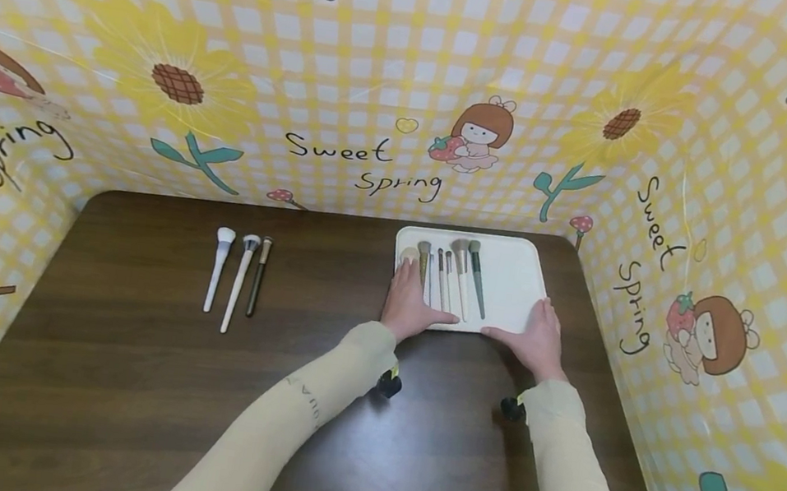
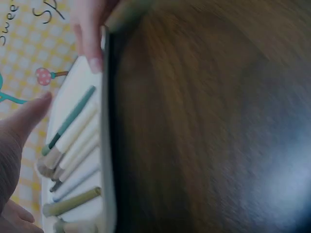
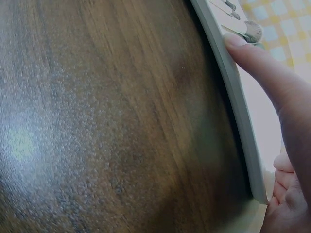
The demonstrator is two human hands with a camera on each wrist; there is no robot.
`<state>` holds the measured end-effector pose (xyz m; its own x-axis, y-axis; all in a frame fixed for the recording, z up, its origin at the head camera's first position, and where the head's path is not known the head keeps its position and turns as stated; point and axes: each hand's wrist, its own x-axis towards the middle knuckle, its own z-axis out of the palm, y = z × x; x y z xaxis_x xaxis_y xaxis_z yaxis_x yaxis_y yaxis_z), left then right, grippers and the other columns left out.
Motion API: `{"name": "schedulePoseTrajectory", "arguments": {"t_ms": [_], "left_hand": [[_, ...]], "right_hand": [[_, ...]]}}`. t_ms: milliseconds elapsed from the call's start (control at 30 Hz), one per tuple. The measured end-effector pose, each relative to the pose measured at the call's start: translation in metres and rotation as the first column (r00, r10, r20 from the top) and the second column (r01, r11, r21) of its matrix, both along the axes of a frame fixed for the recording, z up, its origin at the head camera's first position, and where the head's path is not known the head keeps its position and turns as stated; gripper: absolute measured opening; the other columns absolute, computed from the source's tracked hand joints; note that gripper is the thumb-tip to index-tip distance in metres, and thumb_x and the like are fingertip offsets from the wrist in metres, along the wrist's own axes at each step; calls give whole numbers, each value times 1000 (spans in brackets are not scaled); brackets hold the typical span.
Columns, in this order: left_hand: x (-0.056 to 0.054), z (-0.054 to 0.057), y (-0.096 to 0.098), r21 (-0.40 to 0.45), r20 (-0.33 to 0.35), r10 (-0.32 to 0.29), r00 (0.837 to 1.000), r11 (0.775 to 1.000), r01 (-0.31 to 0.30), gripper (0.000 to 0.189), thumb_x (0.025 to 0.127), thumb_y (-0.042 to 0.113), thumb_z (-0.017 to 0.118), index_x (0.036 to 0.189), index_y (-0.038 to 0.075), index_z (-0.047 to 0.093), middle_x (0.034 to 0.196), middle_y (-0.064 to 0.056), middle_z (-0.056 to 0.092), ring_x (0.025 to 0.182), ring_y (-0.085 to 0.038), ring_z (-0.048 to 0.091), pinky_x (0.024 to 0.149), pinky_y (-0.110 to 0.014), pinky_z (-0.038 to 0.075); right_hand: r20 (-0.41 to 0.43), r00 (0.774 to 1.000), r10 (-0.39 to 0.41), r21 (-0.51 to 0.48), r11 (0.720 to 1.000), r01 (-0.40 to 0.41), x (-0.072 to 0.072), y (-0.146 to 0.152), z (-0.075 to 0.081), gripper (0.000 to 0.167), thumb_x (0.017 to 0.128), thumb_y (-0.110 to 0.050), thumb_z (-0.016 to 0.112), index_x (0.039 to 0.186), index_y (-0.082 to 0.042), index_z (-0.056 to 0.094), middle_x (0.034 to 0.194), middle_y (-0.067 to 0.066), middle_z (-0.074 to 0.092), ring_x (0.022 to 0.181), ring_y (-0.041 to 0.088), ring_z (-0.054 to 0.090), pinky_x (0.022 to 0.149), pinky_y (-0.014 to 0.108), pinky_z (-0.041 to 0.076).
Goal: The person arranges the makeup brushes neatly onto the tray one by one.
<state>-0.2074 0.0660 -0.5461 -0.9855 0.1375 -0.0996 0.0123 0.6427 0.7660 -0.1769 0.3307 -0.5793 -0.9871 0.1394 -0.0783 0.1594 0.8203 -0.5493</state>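
A white rectangular tray [image 1: 511, 286] lies at the back right of the table with several makeup brushes side by side in its left and middle part. Among them are a dark green brush [image 1: 477, 281] and an olive brush [image 2: 73, 201]. My left hand [image 1: 408, 301] holds the tray's left front corner, fingers along the left side and thumb over the front rim. At the right front corner my right hand [image 1: 533, 343] grips the tray, its thumb on the rim in the right wrist view. The left hand partly covers the leftmost brush [image 1: 410, 254].
On the left of the dark wooden table [image 1: 122, 376] lie a white brush [image 1: 217, 268], a longer white-handled brush [image 1: 237, 283] and a dark-handled brush [image 1: 258, 277]. A yellow checked cloth [image 1: 359, 50] hangs behind the table and along both sides.
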Motion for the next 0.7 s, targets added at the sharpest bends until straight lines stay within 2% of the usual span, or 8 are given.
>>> {"name": "schedulePoseTrajectory", "arguments": {"t_ms": [67, 233, 333, 467, 700], "left_hand": [[1, -5, -4, -25, 5, 2, 1000, 1000, -2, 131, 66, 46, 96, 158, -5, 18, 165, -26, 13, 152, -38, 12, 121, -41, 14], [3, -11, -13, 9, 57, 10, 998, 1000, -10, 133, 65, 39, 98, 159, -4, 14, 166, -26, 9, 152, -37, 11, 120, -42, 18], [6, -12, -17, 27, 88, 5, 996, 1000, -7, 135, 64, 35, 98, 161, -2, 11, 167, -24, 5, 152, -36, 12, 118, -45, 25], [7, -15, -18, 17, 91, -6, 996, 1000, 5, 135, 64, 30, 99, 161, -2, 10, 167, -23, 5, 151, -36, 17, 115, -46, 31], [6, -17, -20, -4, 79, -7, 997, 1000, 7, 129, 69, 27, 97, 160, -3, 11, 167, -23, 7, 149, -36, 23, 115, -42, 31]], "right_hand": [[-5, 1000, 0, -2, 1000, 0, 0, 0, -1, 137, 68, -61, 88, 156, 12, 14, 162, 34, 10, 148, 49, 13, 117, 58, 19], [-14, 1000, 0, -5, 1000, 0, 1, 0, -1, 137, 67, -59, 90, 156, 13, 14, 162, 34, 11, 148, 50, 14, 117, 57, 19], [-19, 1000, -1, -5, 1000, 1, 1, -1, 1, 137, 67, -59, 90, 156, 13, 14, 162, 35, 12, 147, 51, 15, 117, 58, 20], [-13, 1000, 2, 2, 1000, -2, 2, -1, 3, 137, 67, -59, 90, 155, 14, 13, 161, 36, 12, 147, 51, 15, 117, 58, 19], [-1, 1000, 3, -2, 1000, -3, 2, -4, 6, 138, 68, -60, 89, 155, 14, 12, 161, 37, 11, 147, 52, 14, 117, 59, 18]]}}
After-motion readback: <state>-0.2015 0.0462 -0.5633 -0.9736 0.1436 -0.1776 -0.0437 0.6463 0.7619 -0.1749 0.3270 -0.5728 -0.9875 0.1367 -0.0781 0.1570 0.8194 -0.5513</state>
